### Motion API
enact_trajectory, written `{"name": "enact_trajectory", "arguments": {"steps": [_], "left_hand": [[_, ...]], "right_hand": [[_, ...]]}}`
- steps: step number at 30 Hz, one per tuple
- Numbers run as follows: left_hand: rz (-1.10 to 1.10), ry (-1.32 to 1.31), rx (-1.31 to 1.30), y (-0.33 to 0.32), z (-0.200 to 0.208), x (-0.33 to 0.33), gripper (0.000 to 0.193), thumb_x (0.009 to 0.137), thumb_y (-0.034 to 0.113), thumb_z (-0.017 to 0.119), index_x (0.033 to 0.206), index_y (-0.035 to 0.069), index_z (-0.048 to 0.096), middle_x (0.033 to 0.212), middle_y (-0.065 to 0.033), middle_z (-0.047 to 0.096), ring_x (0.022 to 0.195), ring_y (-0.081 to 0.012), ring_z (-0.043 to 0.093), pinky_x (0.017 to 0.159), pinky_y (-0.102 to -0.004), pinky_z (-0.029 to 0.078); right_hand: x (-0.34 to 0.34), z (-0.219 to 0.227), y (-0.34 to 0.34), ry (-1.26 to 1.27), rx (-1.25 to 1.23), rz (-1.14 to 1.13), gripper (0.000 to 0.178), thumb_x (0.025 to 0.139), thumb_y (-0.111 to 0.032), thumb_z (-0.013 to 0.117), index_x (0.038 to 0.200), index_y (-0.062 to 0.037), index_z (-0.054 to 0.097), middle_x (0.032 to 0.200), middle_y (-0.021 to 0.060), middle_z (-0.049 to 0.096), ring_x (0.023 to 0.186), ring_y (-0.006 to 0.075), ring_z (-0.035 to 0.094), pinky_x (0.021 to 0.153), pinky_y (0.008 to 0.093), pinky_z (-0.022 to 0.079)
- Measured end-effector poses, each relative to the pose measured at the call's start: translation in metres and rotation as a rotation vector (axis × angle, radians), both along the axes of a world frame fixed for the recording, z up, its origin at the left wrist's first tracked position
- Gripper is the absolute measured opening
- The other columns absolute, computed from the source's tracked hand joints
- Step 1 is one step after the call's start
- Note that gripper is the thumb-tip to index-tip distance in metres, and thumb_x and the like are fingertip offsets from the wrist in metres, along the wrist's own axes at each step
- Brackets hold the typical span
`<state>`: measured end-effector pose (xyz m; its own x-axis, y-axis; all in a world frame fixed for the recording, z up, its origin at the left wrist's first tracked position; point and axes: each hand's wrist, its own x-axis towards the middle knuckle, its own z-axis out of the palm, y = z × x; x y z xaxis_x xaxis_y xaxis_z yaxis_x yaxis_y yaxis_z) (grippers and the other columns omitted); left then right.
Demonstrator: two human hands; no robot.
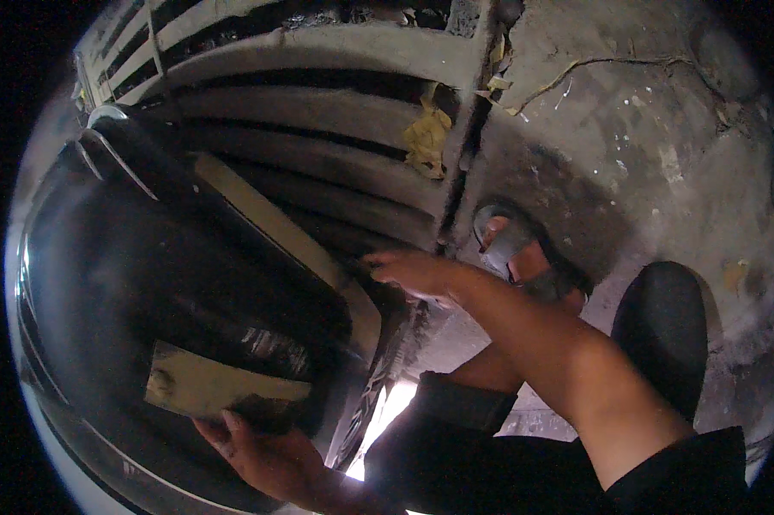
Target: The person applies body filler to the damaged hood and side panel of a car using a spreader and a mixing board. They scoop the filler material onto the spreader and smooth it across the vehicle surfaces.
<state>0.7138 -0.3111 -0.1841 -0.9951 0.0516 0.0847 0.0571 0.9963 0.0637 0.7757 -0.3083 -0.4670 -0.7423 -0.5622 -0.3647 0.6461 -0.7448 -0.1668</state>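
Note:
A large glossy black curved panel (172, 257), which looks like a vehicle body part, fills the left side. On its lower part is a flat tan rectangular piece (224, 382) with a small lump at its left end and a dark smear near its right. My left hand (258, 451) grips the lower edge of that piece, thumb on top. A long tan strip (267, 219) runs down the panel's far edge and bends near its lower end. Beside this strip is my right hand (413, 275), its fingers drawn together; whatever lies at the fingertips is too dark to make out.
Behind the panel lie grey slats (318, 112) with dark gaps, and a crumpled yellow scrap (427, 137) hangs there. A stained concrete floor (644, 163) spreads to the right, with a sandalled foot (524, 253) on it. A dark rounded shape (666, 335) is farther right.

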Motion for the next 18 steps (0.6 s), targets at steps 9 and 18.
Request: {"name": "enact_trajectory", "arguments": {"steps": [9,18], "left_hand": [[0.193,0.043,0.528,0.021,-0.014,0.007,0.057,0.09,0.017,0.055,0.14,0.002,0.031,0.137,-0.0202,0.041,0.121,-0.0324,0.044,0.104,-0.0429,0.032],[0.206,0.003,0.452,0.015,0.002,0.005,0.06,0.089,0.017,0.056,0.141,0.002,0.029,0.137,-0.0199,0.04,0.123,-0.0314,0.042,0.105,-0.042,0.03]], "right_hand": [[-0.02,0.033,0.023,0.257,0.284,-0.018,0.053,0.091,-0.038,0.048,0.136,-0.009,0.044,0.138,0.0192,0.04,0.126,0.0326,0.04,0.105,0.0393,0.031],[-0.009,0.021,0.042,-0.032,-0.084,0.065,0.054,0.091,-0.035,0.05,0.139,-0.0098,0.041,0.136,0.0172,0.043,0.126,0.0298,0.041,0.103,0.0365,0.034]]}}
